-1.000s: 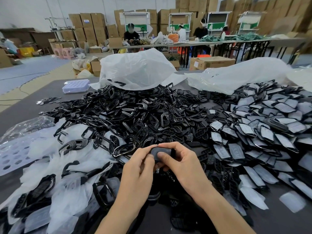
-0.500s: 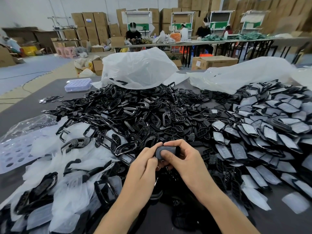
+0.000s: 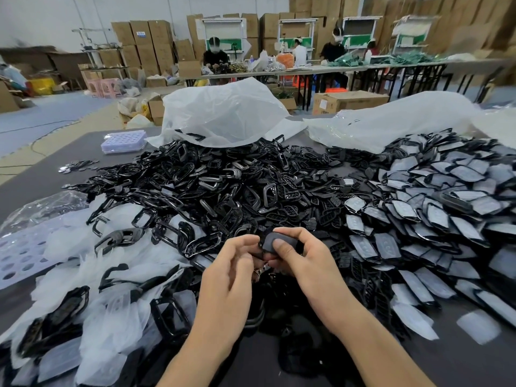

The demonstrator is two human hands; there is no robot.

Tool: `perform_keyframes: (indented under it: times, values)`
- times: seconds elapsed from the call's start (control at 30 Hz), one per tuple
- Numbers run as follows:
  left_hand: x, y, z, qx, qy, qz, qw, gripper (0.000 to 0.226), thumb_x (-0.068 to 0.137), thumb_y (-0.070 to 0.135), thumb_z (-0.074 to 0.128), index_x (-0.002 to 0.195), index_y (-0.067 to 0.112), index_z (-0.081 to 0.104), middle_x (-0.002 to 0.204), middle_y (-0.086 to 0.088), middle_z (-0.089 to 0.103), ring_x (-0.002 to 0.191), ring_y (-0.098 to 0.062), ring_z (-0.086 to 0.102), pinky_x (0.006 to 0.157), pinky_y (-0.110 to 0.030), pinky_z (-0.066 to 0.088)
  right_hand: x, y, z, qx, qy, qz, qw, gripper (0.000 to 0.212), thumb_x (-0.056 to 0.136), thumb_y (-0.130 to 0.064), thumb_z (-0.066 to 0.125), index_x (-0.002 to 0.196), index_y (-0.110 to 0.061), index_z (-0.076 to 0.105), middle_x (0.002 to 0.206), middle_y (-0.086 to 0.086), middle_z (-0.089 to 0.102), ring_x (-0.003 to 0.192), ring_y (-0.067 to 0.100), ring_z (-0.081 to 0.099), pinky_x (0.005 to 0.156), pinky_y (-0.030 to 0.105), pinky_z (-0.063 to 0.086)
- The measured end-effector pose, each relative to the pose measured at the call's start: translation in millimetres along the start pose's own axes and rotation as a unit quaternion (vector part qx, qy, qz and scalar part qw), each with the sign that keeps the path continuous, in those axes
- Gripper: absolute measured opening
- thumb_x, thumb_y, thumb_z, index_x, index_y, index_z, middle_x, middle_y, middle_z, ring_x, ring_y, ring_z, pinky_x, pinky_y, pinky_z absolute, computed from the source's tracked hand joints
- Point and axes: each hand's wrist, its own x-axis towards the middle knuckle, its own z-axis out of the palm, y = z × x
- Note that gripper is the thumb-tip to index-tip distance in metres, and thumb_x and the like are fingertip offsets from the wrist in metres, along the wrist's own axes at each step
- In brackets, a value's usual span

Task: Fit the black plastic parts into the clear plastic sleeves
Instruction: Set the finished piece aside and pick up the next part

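I hold one small black plastic part [image 3: 272, 242] over the near middle of the table. My right hand [image 3: 304, 263] pinches it, thumb on its top face and fingers curled behind. My left hand [image 3: 231, 275] is curled at the part's left end, index fingertip and thumb against it. A broad heap of loose black plastic parts [image 3: 223, 191] lies just beyond my hands. Crumpled clear plastic sleeves [image 3: 117, 303], some with black parts in them, are piled at the near left. Flat sleeved parts [image 3: 418, 213] cover the right side.
Two big white plastic bags [image 3: 223, 113] [image 3: 391, 118] lie at the table's far side. A lilac holed tray [image 3: 124, 141] sits far left and a holed sheet [image 3: 16, 255] at the left edge. Dark tabletop [image 3: 474, 364] shows near right. People work at tables behind.
My hands stay in the same spot with the part. The right thumb has slid further onto its top face, and the left fingers have drawn back towards its left end.
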Motion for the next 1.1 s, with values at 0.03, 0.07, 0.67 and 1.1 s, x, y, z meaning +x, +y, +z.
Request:
perform_keyframes:
  times: [0.03,0.07,0.67,1.1]
  values:
    - [-0.3,0.3,0.6,0.019,-0.006,0.011,1.0,0.034,0.101,0.011,0.044,0.112,0.036,0.065,0.101,0.011,0.074,0.089,-0.006,0.069,0.075,-0.015,0.051,0.2,0.3,0.0,0.023,0.008,0.007,1.0,0.015,0.099,-0.005,0.063,0.107,-0.017,0.069,0.095,-0.001,0.079,0.084,0.019,0.077,0.072,0.02,0.059]
    - [-0.6,0.8,1.3,0.042,-0.013,0.025,0.999,0.033,0.099,0.017,0.044,0.114,0.038,0.065,0.106,0.013,0.072,0.092,-0.006,0.068,0.076,-0.015,0.05,0.4,0.6,0.5,0.045,0.014,0.013,0.999,0.014,0.098,-0.005,0.063,0.107,-0.015,0.068,0.097,0.001,0.079,0.087,0.022,0.077,0.073,0.022,0.059]
    - [0.7,4.6,-2.1,-0.047,-0.007,-0.043,0.998,0.039,0.099,0.0,0.049,0.113,0.033,0.064,0.099,0.01,0.075,0.082,-0.021,0.067,0.071,-0.024,0.053,0.9,4.7,2.6,0.022,0.014,-0.003,1.0,0.013,0.099,-0.01,0.065,0.109,-0.018,0.063,0.1,-0.001,0.079,0.09,0.022,0.078,0.076,0.02,0.059]
    - [2.2,3.7,-1.3,0.002,0.0,-0.025,1.0,0.024,0.099,0.016,0.06,0.11,0.034,0.07,0.076,0.017,0.07,0.057,0.005,0.056,0.055,-0.006,0.04,-4.4,1.7,4.6,-0.087,0.017,-0.058,0.994,0.013,0.093,-0.019,0.074,0.103,-0.024,0.066,0.09,-0.006,0.077,0.074,0.012,0.074,0.064,0.017,0.055]
